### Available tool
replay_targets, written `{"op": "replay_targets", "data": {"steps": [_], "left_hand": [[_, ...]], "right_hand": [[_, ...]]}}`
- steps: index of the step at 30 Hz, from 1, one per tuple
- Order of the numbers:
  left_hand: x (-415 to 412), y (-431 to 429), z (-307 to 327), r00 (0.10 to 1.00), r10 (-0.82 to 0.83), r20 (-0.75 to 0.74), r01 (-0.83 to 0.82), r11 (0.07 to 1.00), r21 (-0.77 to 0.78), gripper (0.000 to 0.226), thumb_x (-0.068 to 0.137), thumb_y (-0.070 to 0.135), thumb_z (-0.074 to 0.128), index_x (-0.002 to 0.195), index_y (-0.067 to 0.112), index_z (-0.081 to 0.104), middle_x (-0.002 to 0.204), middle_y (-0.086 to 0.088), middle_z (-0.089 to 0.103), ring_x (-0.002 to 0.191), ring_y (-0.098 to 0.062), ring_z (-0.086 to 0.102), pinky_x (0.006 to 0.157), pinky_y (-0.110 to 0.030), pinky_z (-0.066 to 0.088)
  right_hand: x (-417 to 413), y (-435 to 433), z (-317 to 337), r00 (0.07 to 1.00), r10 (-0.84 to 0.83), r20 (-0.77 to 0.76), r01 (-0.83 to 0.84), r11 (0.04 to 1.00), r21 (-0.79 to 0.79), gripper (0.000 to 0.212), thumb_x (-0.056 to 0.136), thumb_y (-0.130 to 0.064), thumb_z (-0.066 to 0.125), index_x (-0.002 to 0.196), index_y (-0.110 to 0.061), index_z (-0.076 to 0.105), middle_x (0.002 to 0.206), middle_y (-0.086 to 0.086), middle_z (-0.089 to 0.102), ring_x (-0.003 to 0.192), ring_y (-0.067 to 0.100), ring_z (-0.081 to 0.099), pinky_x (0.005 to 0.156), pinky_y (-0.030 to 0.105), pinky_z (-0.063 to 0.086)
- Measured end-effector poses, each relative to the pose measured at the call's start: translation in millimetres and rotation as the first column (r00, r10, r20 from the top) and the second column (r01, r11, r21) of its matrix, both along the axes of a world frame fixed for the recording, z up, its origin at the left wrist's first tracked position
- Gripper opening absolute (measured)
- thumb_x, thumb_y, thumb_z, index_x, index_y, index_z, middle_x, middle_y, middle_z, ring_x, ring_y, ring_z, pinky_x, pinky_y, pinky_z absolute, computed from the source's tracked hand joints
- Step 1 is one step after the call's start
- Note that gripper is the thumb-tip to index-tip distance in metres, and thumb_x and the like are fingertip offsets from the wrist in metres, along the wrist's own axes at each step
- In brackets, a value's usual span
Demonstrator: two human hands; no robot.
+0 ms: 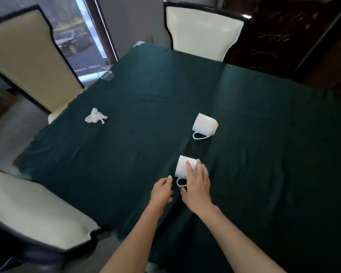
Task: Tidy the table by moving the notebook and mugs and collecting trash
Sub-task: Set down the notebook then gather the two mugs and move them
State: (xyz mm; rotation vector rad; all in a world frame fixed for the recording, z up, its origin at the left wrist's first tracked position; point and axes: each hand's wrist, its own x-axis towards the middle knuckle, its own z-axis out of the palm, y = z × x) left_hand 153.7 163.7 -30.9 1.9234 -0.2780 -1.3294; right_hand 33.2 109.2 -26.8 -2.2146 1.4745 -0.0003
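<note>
Two white mugs lie on their sides on the dark green tablecloth (264, 154). The near mug (182, 166) has its handle toward me; my right hand (198, 186) lies over its right side with fingers spread across it. Just left of the handle, my left hand (162, 191) hovers with fingers loosely curled, holding nothing. The far mug (204, 125) rests apart, further back. A crumpled white tissue (95, 116) sits near the table's left edge. No notebook is in view.
Cream-padded dark-framed chairs stand at the left (28, 56), the near left (33, 209) and the far side (203, 30). A dark carved cabinet (283, 36) stands at the back right. A clear plastic scrap (106, 74) lies at the far left table corner.
</note>
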Motion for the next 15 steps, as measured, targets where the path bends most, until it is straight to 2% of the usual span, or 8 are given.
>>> {"op": "replay_targets", "data": {"steps": [4, 6, 9, 12, 15], "left_hand": [[19.4, -13.0, -17.4, 1.000, 0.006, -0.009, -0.006, 1.000, 0.024, 0.023, 0.107, 0.042, 0.051, 0.099, 0.027, 0.067, 0.101, -0.001, 0.072, 0.093, -0.021, 0.072, 0.085, -0.039, 0.060], [33.2, -18.9, -26.1, 1.000, -0.010, 0.030, 0.009, 0.999, 0.054, 0.028, 0.105, 0.041, 0.054, 0.107, 0.019, 0.071, 0.097, -0.004, 0.075, 0.087, -0.020, 0.074, 0.080, -0.035, 0.062], [50.7, -25.5, -35.1, 0.999, 0.004, 0.036, -0.007, 0.998, 0.070, 0.032, 0.102, 0.043, 0.059, 0.105, 0.015, 0.072, 0.089, -0.009, 0.078, 0.076, -0.020, 0.076, 0.069, -0.029, 0.063], [64.5, -29.6, -40.7, 1.000, 0.022, -0.002, -0.022, 0.996, 0.091, 0.036, 0.100, 0.048, 0.062, 0.098, 0.013, 0.071, 0.082, -0.010, 0.081, 0.072, -0.022, 0.081, 0.061, -0.028, 0.063], [78.8, -29.7, -46.3, 0.999, 0.052, -0.005, -0.052, 0.995, 0.091, 0.042, 0.100, 0.046, 0.063, 0.092, 0.006, 0.073, 0.070, -0.008, 0.081, 0.066, -0.023, 0.081, 0.058, -0.030, 0.063]], "right_hand": [[17.2, -17.5, -1.9, 0.999, 0.014, -0.049, -0.015, 1.000, -0.013, 0.100, 0.090, -0.027, 0.071, 0.165, -0.025, 0.005, 0.172, 0.013, -0.003, 0.157, 0.035, 0.005, 0.126, 0.047, 0.016], [25.6, -27.7, -2.8, 0.994, 0.020, -0.105, -0.021, 1.000, -0.002, 0.101, 0.088, -0.030, 0.074, 0.164, -0.025, 0.008, 0.171, 0.012, 0.008, 0.156, 0.035, 0.012, 0.125, 0.048, 0.018], [34.5, -40.1, -4.6, 0.988, 0.015, -0.154, -0.017, 1.000, -0.013, 0.096, 0.083, -0.028, 0.078, 0.161, -0.026, 0.021, 0.162, 0.007, 0.031, 0.149, 0.033, 0.026, 0.121, 0.048, 0.025], [40.8, -45.9, -8.1, 0.993, -0.031, -0.116, 0.030, 0.999, -0.014, 0.090, 0.077, -0.027, 0.081, 0.154, -0.028, 0.033, 0.149, 0.000, 0.043, 0.138, 0.029, 0.036, 0.114, 0.044, 0.033], [46.8, -46.3, -10.3, 0.998, -0.058, -0.025, 0.058, 0.998, -0.015, 0.089, 0.074, -0.032, 0.082, 0.151, -0.028, 0.038, 0.146, -0.003, 0.047, 0.134, 0.027, 0.040, 0.113, 0.041, 0.033]]}}
